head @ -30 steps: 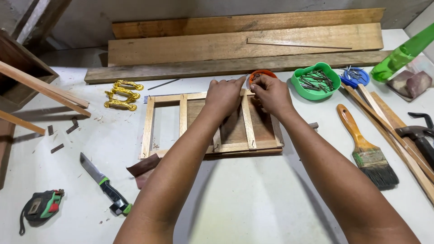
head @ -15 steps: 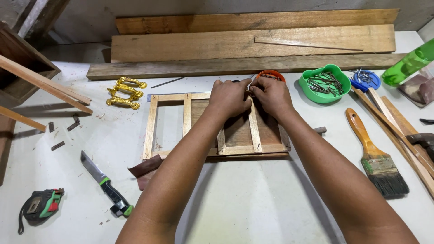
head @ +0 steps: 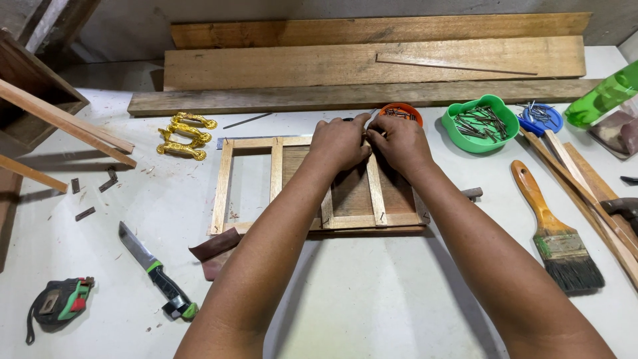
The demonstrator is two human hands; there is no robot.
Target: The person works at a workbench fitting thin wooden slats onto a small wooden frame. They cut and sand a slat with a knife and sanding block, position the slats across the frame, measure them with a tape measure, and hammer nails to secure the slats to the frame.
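Note:
A small wooden slat frame [head: 276, 169] lies flat on the white table [head: 372, 299], its right half over a darker board. My left hand [head: 340, 143] and my right hand [head: 397, 141] rest side by side on the frame's far rail, fingertips meeting at the top of an upright slat [head: 376, 193]. The fingers are curled and pinched together; whether they hold anything small is hidden. An orange bowl of nails [head: 401, 112] sits just behind my right hand.
Long planks [head: 372, 63] lie across the back. A green bowl of nails [head: 480, 123], a blue lid [head: 539, 118], a green bottle [head: 603, 96], a paintbrush [head: 557, 233] and wood strips are at right. Gold handles [head: 185, 136], a knife [head: 156, 269] and a tape measure [head: 58, 302] are at left.
Both hands have stayed together on the frame's far rail. The view has shifted slightly, so the frame sits a little more to the right.

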